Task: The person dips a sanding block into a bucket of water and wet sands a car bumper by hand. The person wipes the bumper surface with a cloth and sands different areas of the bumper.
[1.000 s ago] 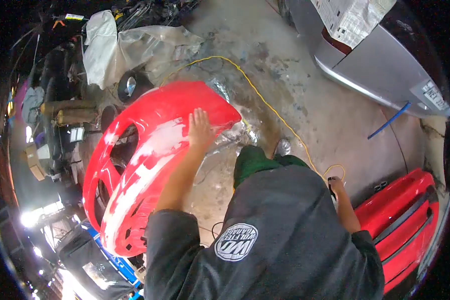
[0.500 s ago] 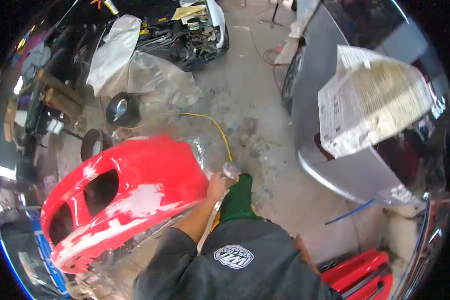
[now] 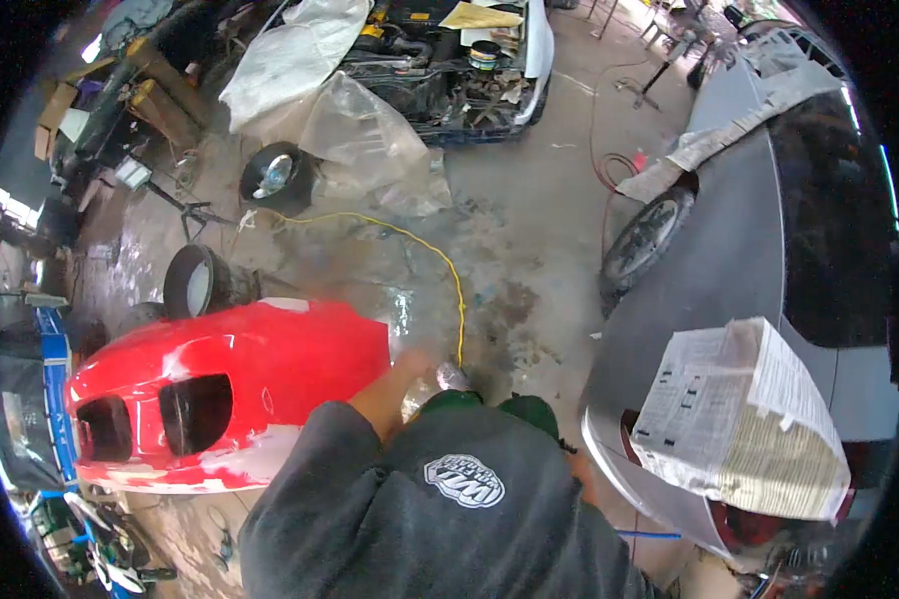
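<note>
Stained concrete floor point(image 3: 529, 220), yellow cord point(image 3: 449, 262) across it; red bumper point(image 3: 310, 349) lies just left of my left hand point(image 3: 420, 367), contact uncertain, fingers too blurred to tell open or closed; my right hand is hidden, state unknown. Black tub point(image 3: 300, 190) holds crumpled clear plastic point(image 3: 274, 176); dark bucket point(image 3: 232, 290) is tilted, contents unclear; shirt badge point(image 3: 464, 481) lettering illegible.

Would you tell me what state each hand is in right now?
Left hand: blurred, near the red bumper; open or closed, cannot tell.
Right hand: hidden from view; cannot tell.
</note>
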Demonstrator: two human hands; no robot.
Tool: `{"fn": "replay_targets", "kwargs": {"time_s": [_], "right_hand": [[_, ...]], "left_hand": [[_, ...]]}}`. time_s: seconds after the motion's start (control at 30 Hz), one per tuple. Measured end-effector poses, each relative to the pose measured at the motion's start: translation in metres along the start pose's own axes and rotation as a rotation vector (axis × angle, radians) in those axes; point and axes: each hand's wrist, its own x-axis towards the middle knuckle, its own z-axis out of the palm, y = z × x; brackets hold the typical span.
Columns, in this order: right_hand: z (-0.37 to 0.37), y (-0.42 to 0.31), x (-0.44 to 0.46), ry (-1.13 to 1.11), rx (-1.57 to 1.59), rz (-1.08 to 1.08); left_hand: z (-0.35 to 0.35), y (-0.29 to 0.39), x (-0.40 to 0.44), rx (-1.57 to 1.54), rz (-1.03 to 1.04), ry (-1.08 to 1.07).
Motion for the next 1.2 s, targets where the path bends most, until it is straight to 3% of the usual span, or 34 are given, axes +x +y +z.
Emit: {"fn": "replay_targets", "kwargs": {"time_s": [0.07, 0.13, 0.17, 0.23, 0.3, 0.4, 0.47, 0.53, 0.6, 0.73, 0.9, 0.97, 1.0, 1.07, 1.1, 1.17, 1.2], "right_hand": [[-0.006, -0.056, 0.026, 0.099, -0.15, -0.09], [-0.01, -0.072, 0.082, 0.046, -0.283, -0.103], [-0.012, -0.085, 0.106, 0.018, -0.358, -0.111], [-0.022, -0.129, 0.128, -0.022, -0.367, -0.065], [-0.034, -0.154, 0.168, -0.126, -0.355, -0.118], [-0.053, -0.216, 0.223, -0.228, -0.48, -0.195], [-0.057, -0.269, 0.26, -0.284, -0.582, -0.248], [-0.059, -0.33, 0.294, -0.331, -0.686, -0.306], [-0.059, -0.398, 0.327, -0.367, -0.799, -0.372], [-0.051, -0.545, 0.398, -0.393, -0.825, -0.472], [-0.015, -0.686, 0.504, -0.331, -0.596, -0.656], [0.004, -0.743, 0.436, -0.352, -0.71, -0.673], [0.015, -0.777, 0.38, -0.363, -0.767, -0.683], [0.032, -0.778, 0.44, -0.281, -0.889, -0.855], [0.041, -0.778, 0.474, -0.228, -0.949, -0.94], [0.057, -0.803, 0.391, -0.509, -0.904, -0.746], [0.067, -0.81, 0.367, -0.526, -0.962, -0.715]], "left_hand": [[-0.029, -0.022, 0.029, 0.135, 0.0, -0.135], [-0.077, -0.017, 0.044, 0.135, -0.073, -0.207], [-0.051, -0.036, 0.048, 0.007, -0.178, 0.023], [-0.087, -0.028, 0.052, -0.515, -0.512, 0.148], [-0.12, -0.016, 0.052, -0.657, -0.623, 0.443], [-0.144, -0.037, 0.054, -0.688, -0.947, 0.501], [-0.168, -0.066, 0.039, -0.739, -0.93, 0.572], [-0.213, -0.086, 0.029, -0.911, -1.068, 0.831], [-0.277, -0.089, 0.013, -0.739, -1.153, 1.101], [-0.333, -0.169, -0.038, -0.721, -1.177, 1.416], [-0.422, -0.242, -0.111, -0.441, -1.355, 1.432], [-0.423, -0.292, -0.138, -0.44, -1.402, 1.405], [-0.42, -0.313, -0.15, -0.472, -1.468, 1.292], [-0.421, -0.355, -0.176, -0.536, -1.575, 1.062], [-0.415, -0.383, -0.188, -0.484, -1.623, 0.726], [-0.377, -0.442, -0.207, -0.629, -1.647, 0.437], [-0.364, -0.451, -0.207, -0.661, -1.654, 0.35]]}}
